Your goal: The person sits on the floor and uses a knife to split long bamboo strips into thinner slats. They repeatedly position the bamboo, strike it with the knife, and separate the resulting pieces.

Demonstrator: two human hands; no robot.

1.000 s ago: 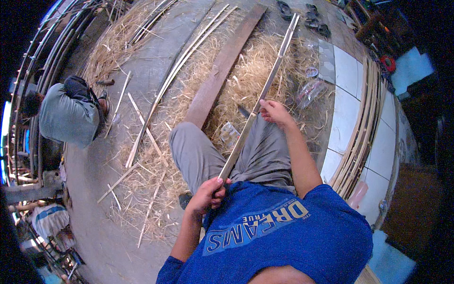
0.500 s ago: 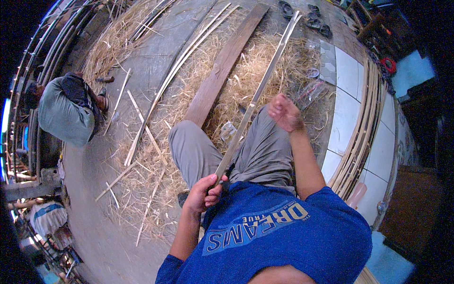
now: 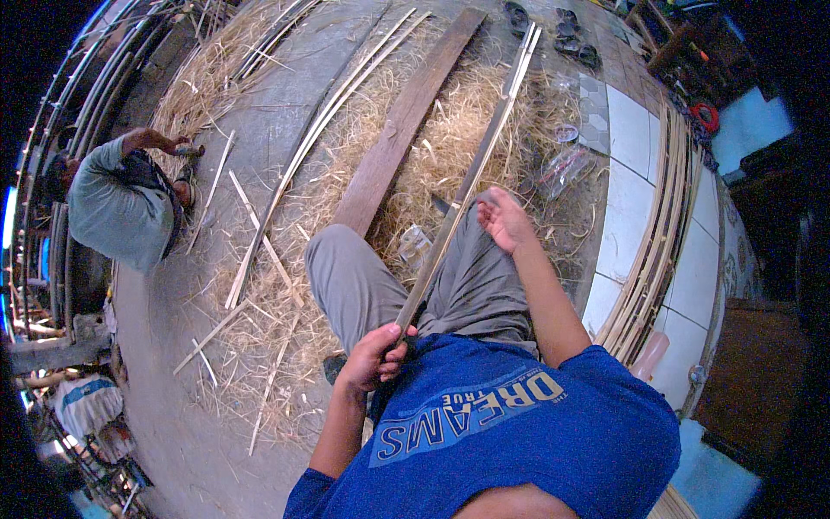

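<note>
My left hand (image 3: 373,356) is closed around the near end of a long split bamboo strip (image 3: 468,188) in front of my shirt. The strip slants away over my lap to the far right, and its far end is parted into pale lengths. Beside the strip, above my right knee, is my right hand (image 3: 506,223). Its fingers are loosely bent and apart, slightly blurred, with nothing visible in them; whether they touch the strip I cannot tell. A dark, pointed piece (image 3: 441,205) sticks out just left of the strip, its other part hidden.
A brown plank (image 3: 405,121) lies ahead over heaped shavings (image 3: 471,112). Pale bamboo strips (image 3: 298,160) rest left of it. Long bamboo lengths (image 3: 653,233) lie on white tiles at right. Sandals (image 3: 568,35) are at the back. Another person (image 3: 121,203) squats at far left.
My right hand has come down and slightly left toward the strip. The strip has shifted and shows a darker face. The other person's arm has reached out to the right.
</note>
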